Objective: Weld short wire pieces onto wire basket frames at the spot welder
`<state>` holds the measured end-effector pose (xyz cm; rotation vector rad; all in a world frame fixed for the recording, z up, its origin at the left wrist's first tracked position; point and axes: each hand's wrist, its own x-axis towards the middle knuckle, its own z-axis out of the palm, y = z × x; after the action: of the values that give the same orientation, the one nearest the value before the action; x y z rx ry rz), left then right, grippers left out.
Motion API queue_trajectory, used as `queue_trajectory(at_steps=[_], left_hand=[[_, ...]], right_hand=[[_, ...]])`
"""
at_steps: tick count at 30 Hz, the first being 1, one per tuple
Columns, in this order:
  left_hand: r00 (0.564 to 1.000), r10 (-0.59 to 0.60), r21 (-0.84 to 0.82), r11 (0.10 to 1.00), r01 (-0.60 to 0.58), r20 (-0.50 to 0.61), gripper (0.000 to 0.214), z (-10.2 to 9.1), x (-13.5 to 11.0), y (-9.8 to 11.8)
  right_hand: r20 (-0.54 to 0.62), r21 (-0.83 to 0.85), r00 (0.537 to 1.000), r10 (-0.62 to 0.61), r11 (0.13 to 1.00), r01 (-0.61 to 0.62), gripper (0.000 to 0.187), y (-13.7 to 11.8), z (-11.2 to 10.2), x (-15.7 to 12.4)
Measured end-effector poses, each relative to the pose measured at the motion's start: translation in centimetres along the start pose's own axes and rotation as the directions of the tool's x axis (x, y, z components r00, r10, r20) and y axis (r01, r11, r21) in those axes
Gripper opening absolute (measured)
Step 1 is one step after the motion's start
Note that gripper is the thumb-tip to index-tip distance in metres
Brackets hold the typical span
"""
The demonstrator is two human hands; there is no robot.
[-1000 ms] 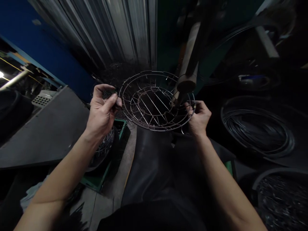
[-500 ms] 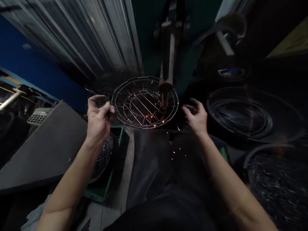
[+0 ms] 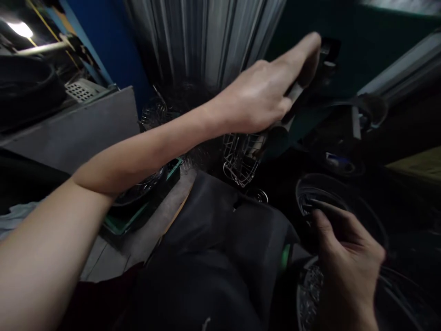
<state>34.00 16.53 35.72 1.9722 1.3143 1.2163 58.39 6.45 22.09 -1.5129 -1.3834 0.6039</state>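
Note:
My left hand point(image 3: 263, 96) reaches across to the upper right, back of the hand toward me, over the grey arm point(image 3: 294, 95) of the machine. Its fingers bend down on the far side, blurred and partly hidden, so its grip is unclear. Below it hangs a wire frame point(image 3: 241, 158) of thin metal rods, tilted; whether the hand touches it is hidden. At the lower right my right hand point(image 3: 347, 248) is closed, thumb and fingers pinched together over a tub point(image 3: 299, 184) with coiled wire rings. Something thin and dark shows at its fingertips, too small to name.
A green crate point(image 3: 119, 229) with a round bowl stands left of my dark-clad legs. Another tub point(image 3: 300, 299) of small metal pieces sits at the lower right. Grey panel point(image 3: 103, 124), white perforated basket point(image 3: 81, 91) and corrugated metal sheet point(image 3: 210, 41) lie beyond.
The view has swung right. My left hand has gone from the rack's left side up over the machine arm; my right hand has moved down right to the tubs. The sparks are gone.

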Motion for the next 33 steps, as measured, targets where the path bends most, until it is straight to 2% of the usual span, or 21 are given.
queue_trajectory(at_steps=[2, 3, 5, 7, 9, 10, 14, 16, 18, 21, 23, 26, 30, 31, 33], left_hand=[[0.974, 0.046, 0.069, 0.996, -0.063, 0.220, 0.028, -0.3, -0.9, -0.3], [0.971, 0.046, 0.074, 0.995, -0.065, 0.233, 0.028, -0.6, -1.5, -0.9], [0.990, -0.022, -0.015, 1.000, 0.024, 0.140, 0.028, -1.2, -2.6, -2.7], [0.997, -0.071, -0.139, 0.987, 0.075, 0.027, 0.028, -1.7, -3.2, -4.3], [0.995, -0.096, -0.213, 0.973, 0.090, -0.019, 0.029, -1.7, -3.2, -4.9], [0.995, -0.096, -0.221, 0.971, 0.093, -0.003, 0.028, -1.4, -3.0, -4.8], [0.982, -0.049, -0.144, 0.987, 0.076, 0.184, 0.021, 0.0, -2.3, -2.8], [0.969, -0.058, -0.116, 0.989, 0.088, 0.241, 0.019, 0.5, -2.4, -2.2], [0.949, -0.124, -0.135, 0.976, 0.169, 0.291, 0.018, 0.8, -2.9, -2.1], [0.896, -0.223, -0.200, 0.927, 0.316, 0.383, 0.028, 0.9, -4.1, -2.5], [0.878, -0.223, -0.219, 0.915, 0.338, 0.423, 0.035, 0.8, -5.3, -2.5], [0.864, -0.182, -0.271, 0.901, 0.338, 0.470, 0.042, 0.2, -8.1, -1.6], [0.797, -0.232, -0.307, 0.834, 0.458, 0.558, 0.046, -1.2, -12.2, -0.2], [0.772, -0.247, -0.303, 0.816, 0.492, 0.586, 0.047, -1.4, -12.9, -0.2], [0.711, -0.281, -0.277, 0.781, 0.560, 0.645, 0.052, -0.9, -13.6, -0.9]], right_hand=[[0.085, 0.008, 0.985, -0.149, 0.989, 0.149, 0.020, -2.6, 0.1, 0.4], [0.136, 0.012, 0.963, -0.233, 0.972, 0.234, 0.018, -3.6, 0.4, 0.7], [0.234, 0.023, 0.900, -0.369, 0.927, 0.374, 0.016, -4.8, 1.1, 1.4], [0.309, 0.030, 0.849, -0.428, 0.897, 0.442, 0.017, -5.4, 2.0, 2.4], [0.333, 0.032, 0.839, -0.431, 0.894, 0.447, 0.017, -5.7, 3.1, 3.5], [0.328, 0.038, 0.843, -0.427, 0.897, 0.440, 0.018, -6.0, 3.6, 4.0], [0.249, 0.097, 0.867, -0.431, 0.902, 0.421, 0.025, -7.3, 5.5, 5.6], [0.232, 0.094, 0.869, -0.436, 0.900, 0.427, 0.028, -7.7, 6.3, 6.3], [0.255, 0.063, 0.864, -0.434, 0.899, 0.433, 0.032, -7.6, 7.0, 7.0], [0.322, 0.025, 0.835, -0.446, 0.886, 0.463, 0.029, -6.8, 7.4, 7.3], [0.352, -0.003, 0.812, -0.465, 0.867, 0.498, 0.025, -6.6, 7.0, 6.7], [0.404, -0.003, 0.775, -0.487, 0.846, 0.533, 0.015, -7.2, 5.9, 4.3], [0.505, 0.077, 0.682, -0.529, 0.814, 0.575, 0.006, -8.2, 4.8, 0.4], [0.506, 0.083, 0.676, -0.535, 0.811, 0.580, 0.006, -8.0, 4.8, -0.2], [0.516, 0.074, 0.704, -0.488, 0.844, 0.531, 0.008, -6.8, 5.1, -1.0]])
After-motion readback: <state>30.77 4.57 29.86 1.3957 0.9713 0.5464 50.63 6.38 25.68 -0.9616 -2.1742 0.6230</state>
